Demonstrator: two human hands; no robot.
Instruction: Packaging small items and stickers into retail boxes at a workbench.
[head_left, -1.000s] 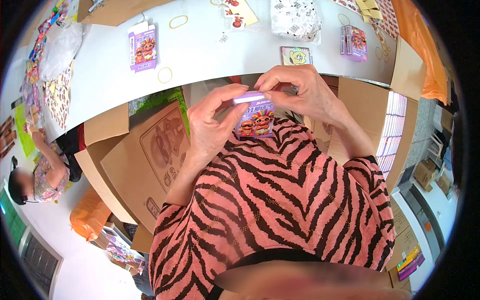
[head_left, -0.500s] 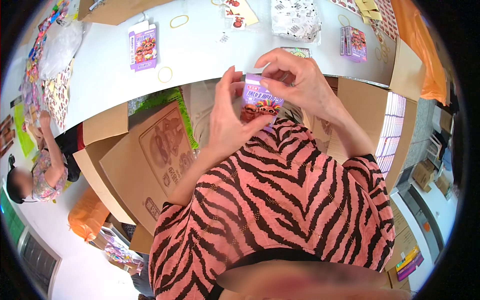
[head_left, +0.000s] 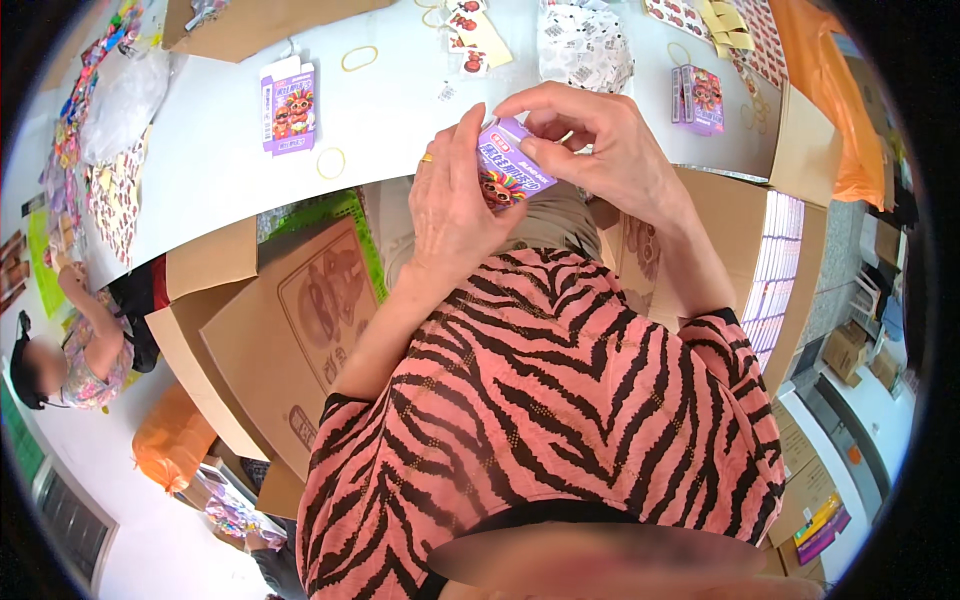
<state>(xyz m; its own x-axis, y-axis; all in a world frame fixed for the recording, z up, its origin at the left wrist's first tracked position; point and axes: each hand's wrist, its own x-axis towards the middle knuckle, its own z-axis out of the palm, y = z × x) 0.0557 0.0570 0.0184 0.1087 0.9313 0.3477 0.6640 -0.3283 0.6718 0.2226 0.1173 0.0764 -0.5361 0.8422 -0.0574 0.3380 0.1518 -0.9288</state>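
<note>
Small purple printed cardboard box (head_left: 512, 170) pinched between left hand (head_left: 455, 215) fingers and right hand (head_left: 600, 150) fingertips; over-squeezing risks crushing panel, tearing flap.

A small purple carton (head_left: 512, 170) with a bright cartoon print sits between both hands, just over the near edge of the white tabletop (head_left: 400, 110). A flattened purple carton (head_left: 289, 108) of the same kind lies on the tabletop to the left, and another purple pack (head_left: 700, 98) rests far right. Small red-and-cream tags (head_left: 473, 35) lie near the top edge. Brown cardboard boxes (head_left: 290, 330) with printed panels stand below the tabletop.
</note>
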